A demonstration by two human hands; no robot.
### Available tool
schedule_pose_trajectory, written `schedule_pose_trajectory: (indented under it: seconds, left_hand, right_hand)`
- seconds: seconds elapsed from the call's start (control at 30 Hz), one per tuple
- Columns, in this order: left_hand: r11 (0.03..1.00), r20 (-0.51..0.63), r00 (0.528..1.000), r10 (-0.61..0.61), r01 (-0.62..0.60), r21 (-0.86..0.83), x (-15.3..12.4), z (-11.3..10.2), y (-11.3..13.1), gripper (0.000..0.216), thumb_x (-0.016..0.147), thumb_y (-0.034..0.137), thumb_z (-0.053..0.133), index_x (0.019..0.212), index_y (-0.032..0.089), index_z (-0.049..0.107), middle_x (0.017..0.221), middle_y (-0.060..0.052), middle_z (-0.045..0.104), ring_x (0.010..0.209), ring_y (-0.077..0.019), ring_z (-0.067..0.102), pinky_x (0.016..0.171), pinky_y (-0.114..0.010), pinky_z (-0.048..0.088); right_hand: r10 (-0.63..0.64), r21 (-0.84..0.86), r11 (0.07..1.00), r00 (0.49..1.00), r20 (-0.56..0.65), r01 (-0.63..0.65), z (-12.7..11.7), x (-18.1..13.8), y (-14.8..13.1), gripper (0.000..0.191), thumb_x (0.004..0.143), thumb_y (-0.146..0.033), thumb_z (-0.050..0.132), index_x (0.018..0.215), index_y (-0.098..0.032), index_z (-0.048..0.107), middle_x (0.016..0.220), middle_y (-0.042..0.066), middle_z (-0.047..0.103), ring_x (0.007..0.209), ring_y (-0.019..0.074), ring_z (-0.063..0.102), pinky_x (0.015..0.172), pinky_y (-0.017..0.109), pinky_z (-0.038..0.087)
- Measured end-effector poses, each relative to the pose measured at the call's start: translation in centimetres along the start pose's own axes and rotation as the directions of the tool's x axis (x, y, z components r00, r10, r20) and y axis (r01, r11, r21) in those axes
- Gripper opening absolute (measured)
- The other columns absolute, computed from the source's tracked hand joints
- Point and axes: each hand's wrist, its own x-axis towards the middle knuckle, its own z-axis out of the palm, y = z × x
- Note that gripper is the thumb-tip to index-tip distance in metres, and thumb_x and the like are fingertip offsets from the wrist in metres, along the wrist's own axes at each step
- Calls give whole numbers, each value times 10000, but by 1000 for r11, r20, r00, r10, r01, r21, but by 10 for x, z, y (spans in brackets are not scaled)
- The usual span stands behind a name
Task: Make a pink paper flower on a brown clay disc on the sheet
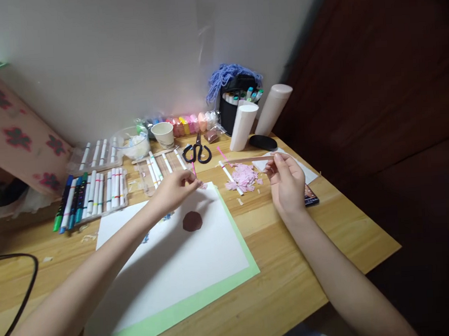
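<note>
Above the top right of a white paper sheet [210, 255], my left hand [176, 187] is closed in a pinch, with a small pink scrap [202, 185] at its fingertips. My right hand [287, 182] grips one end of a thin, pale brown stick [249, 160], which points left above the pink paper scraps [244, 176]. A dark brown, roundish patch [192, 221] shows on the white sheet. Small blue bits [168, 216] lie there too, partly hidden by my left forearm. Beside the scraps is a white marker [230, 177].
Black-handled scissors [197, 152], a paper cup [163, 134] and a clear bowl [135, 144] stand behind the sheet. Marker trays [104, 193] are at left. White cylinders [244, 126] and a black pen holder [229, 116] rise at the back. A phone [311, 196] lies by my right wrist.
</note>
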Motion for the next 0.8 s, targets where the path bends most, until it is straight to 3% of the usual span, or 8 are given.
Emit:
schedule_pose_trajectory:
  seconds: [0.1, 0.27, 0.43, 0.8]
  left_hand:
    - [1000, 9, 1000, 11, -11, 23, -38, -4, -18, 255, 832, 391, 550, 761, 174, 666, 844, -38, 671, 782, -178, 560, 690, -277, 397]
    - [999, 47, 998, -35, 36, -8, -60, 3, -36, 247, 821, 383, 577, 730, 180, 684, 838, -46, 676, 807, -189, 580, 702, -298, 411]
    - [999, 51, 998, -34, 32, 42, -53, 9, -42, 261, 810, 404, 578, 750, 184, 705, 847, -49, 667, 778, -185, 572, 672, -287, 410]
    - [990, 54, 999, 3, -11, 140, -48, 12, -39, 207, 798, 324, 573, 731, 185, 711, 786, -52, 644, 740, -179, 555, 617, -265, 379]
  right_hand:
    - [24, -69, 998, 983, 182, -12, 12, -23, 0, 206, 804, -394, 653, 829, -205, 575, 714, -31, 548, 603, 76, 547, 539, 190, 477]
    - [-91, -193, 962, 892, 443, 194, 30, -64, 2, 100, 896, -320, 555, 877, -222, 561, 761, -21, 568, 621, 94, 586, 543, 219, 501]
    - [-156, -284, 904, 865, 476, 319, 33, -75, 8, 59, 915, -272, 526, 921, -221, 555, 808, -9, 586, 674, 105, 617, 607, 245, 523]
    - [-150, -312, 888, 855, 497, 337, 34, -75, 15, 59, 921, -271, 518, 930, -220, 546, 787, -13, 572, 659, 102, 600, 601, 242, 518]
